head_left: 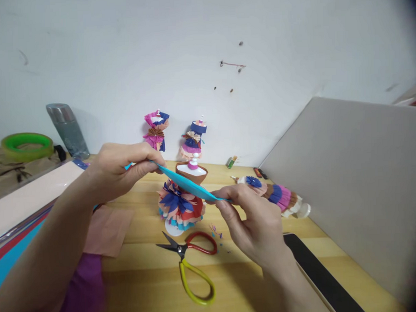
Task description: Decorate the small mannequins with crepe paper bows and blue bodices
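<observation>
A narrow strip of blue paper [188, 184] stretches between my two hands above the table. My left hand [126, 168] pinches its upper left end between thumb and fingers. At the lower right end, my right hand [249, 218] grips it the same way. Behind the strip stands a decorated bottle [191, 170] with a brown paper collar, a dark blue paper flower and ruffled red, peach and blue layers; the strip hides part of it. Below the hands lie scissors [180, 250] with spread blades and one red and one yellow handle.
Two decorated bottles, one pink [156, 133] and one blue-topped [194, 138], stand by the wall. Another decorated bottle [274, 194] lies at right, near a phone [321, 270]. Paper sheets [32, 203], green tape [26, 146] and a flask [68, 129] are left. Paper scraps lie beside the scissors.
</observation>
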`<state>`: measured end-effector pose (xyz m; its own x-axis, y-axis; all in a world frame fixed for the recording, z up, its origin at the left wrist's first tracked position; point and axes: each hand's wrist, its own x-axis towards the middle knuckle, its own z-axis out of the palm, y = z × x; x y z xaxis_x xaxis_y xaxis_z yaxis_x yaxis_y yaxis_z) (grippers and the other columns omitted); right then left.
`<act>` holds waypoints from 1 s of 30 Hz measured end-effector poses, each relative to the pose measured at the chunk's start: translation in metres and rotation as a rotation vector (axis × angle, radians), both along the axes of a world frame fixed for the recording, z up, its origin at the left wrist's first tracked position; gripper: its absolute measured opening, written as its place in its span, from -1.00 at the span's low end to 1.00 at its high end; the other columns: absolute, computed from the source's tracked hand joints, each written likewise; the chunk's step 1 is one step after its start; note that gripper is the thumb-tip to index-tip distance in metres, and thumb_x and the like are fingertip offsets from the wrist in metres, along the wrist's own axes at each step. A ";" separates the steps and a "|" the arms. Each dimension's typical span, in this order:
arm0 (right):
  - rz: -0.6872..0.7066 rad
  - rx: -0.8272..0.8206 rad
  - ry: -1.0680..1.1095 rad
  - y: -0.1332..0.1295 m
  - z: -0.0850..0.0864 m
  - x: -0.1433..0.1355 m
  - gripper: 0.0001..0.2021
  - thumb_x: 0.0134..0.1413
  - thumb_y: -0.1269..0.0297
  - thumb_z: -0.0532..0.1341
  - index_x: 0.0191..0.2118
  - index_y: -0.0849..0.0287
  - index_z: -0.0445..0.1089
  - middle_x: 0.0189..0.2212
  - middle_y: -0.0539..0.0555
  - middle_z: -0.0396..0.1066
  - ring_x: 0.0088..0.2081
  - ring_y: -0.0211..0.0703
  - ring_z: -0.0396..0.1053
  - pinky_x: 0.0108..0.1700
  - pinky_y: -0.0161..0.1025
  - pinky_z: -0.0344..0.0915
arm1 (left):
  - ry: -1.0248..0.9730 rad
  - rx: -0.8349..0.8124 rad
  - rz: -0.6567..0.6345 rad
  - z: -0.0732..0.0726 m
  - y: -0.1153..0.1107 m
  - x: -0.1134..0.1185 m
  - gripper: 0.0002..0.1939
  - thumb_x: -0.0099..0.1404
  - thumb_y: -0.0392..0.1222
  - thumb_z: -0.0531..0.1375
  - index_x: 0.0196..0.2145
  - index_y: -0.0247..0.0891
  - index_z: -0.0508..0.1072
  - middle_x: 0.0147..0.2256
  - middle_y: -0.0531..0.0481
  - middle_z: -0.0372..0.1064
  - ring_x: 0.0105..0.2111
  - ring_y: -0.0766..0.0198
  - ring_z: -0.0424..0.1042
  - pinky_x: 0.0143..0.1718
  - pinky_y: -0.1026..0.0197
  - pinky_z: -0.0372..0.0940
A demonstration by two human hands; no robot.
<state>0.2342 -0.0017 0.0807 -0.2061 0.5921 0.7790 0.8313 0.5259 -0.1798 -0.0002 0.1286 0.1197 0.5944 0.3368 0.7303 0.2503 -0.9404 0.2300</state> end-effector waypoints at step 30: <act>0.062 -0.529 0.161 0.001 0.005 0.014 -0.86 0.28 0.32 0.10 -0.35 0.14 0.28 -0.52 -0.02 0.44 -0.50 -0.26 0.36 -0.50 -0.34 0.17 | 0.002 0.038 -0.046 -0.013 0.005 0.017 -0.80 0.36 -0.27 0.10 -0.30 -0.19 0.53 -0.38 0.05 0.58 -0.40 0.40 0.53 -0.34 0.43 0.32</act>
